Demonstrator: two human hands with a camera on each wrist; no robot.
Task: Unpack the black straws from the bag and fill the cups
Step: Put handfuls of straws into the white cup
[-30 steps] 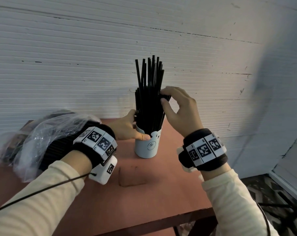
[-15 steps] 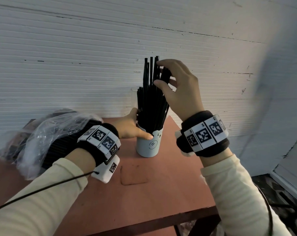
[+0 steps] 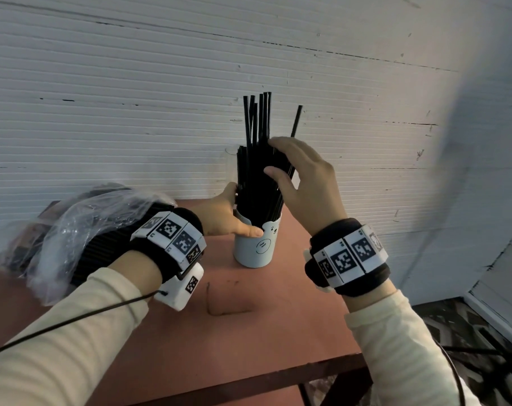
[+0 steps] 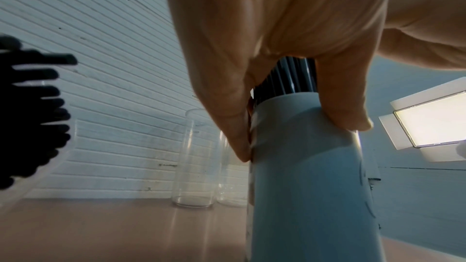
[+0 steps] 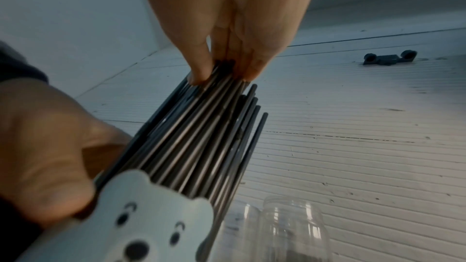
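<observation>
A person's left hand (image 3: 225, 218) grips the rim of a pale blue bear-faced cup (image 3: 257, 244) standing at the far side of a reddish table (image 3: 248, 332). The right hand (image 3: 304, 183) pinches the bundle of black straws (image 3: 257, 177) standing in it. The clear plastic bag (image 3: 73, 230) holding more straws lies at left, and two clear jars (image 4: 194, 158) stand behind the cup by the wall.

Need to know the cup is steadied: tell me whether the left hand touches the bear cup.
Touching. The left wrist view shows the left hand gripping the bear cup, thumb and fingers pressed against its rim band.
</observation>
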